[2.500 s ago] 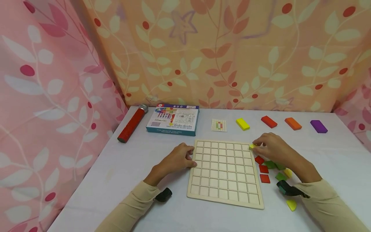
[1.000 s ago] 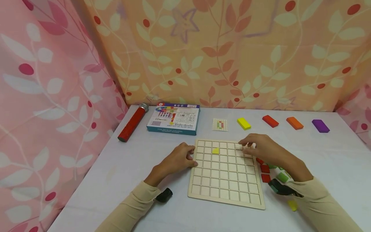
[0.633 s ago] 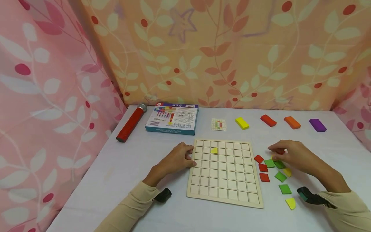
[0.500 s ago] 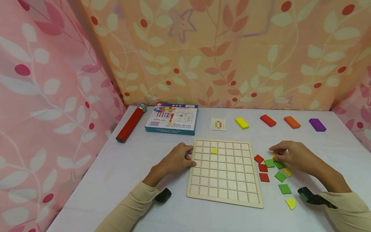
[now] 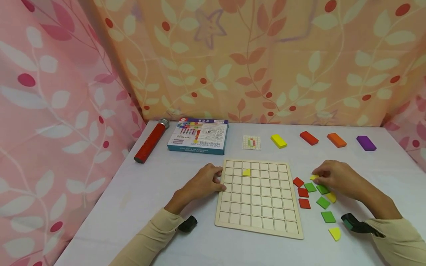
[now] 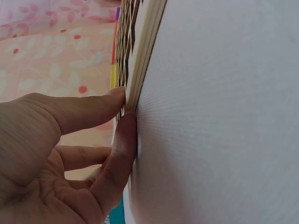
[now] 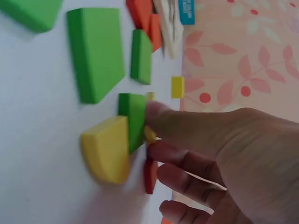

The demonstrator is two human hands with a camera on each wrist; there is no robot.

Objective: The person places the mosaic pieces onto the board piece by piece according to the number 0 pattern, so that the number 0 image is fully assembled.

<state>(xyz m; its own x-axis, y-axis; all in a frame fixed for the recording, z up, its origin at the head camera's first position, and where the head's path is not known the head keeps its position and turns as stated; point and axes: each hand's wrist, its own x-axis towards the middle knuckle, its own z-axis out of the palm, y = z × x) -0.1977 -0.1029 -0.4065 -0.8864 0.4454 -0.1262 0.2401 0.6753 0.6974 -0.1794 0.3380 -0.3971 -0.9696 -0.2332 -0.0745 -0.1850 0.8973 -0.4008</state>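
Note:
A pale wooden grid board (image 5: 263,199) lies on the table, with one yellow quarter-round tile (image 5: 246,172) in an upper-left cell. My left hand (image 5: 203,181) pinches the board's left edge; in the left wrist view its thumb and index finger meet at the board's rim (image 6: 142,56). To the right of the board, my right hand (image 5: 339,179) pinches another yellow tile (image 5: 314,177) between thumb and index finger. Just beneath that hand are a green square tile (image 7: 133,116) and a yellow rounded tile (image 7: 107,149), while a red tile (image 7: 150,175) shows partly behind its fingers.
Red square tiles (image 5: 303,192) and several green ones (image 5: 328,217) lie right of the board. Behind it are a pattern card (image 5: 251,142) and yellow, red, orange and purple blocks (image 5: 366,143). A cardboard box (image 5: 198,136) and a red microphone-like tube (image 5: 151,142) stand back left.
My right hand has put a yellow tile in a board cell, moved right to the loose tiles and taken hold of another yellow one. My left hand stays at the board's edge.

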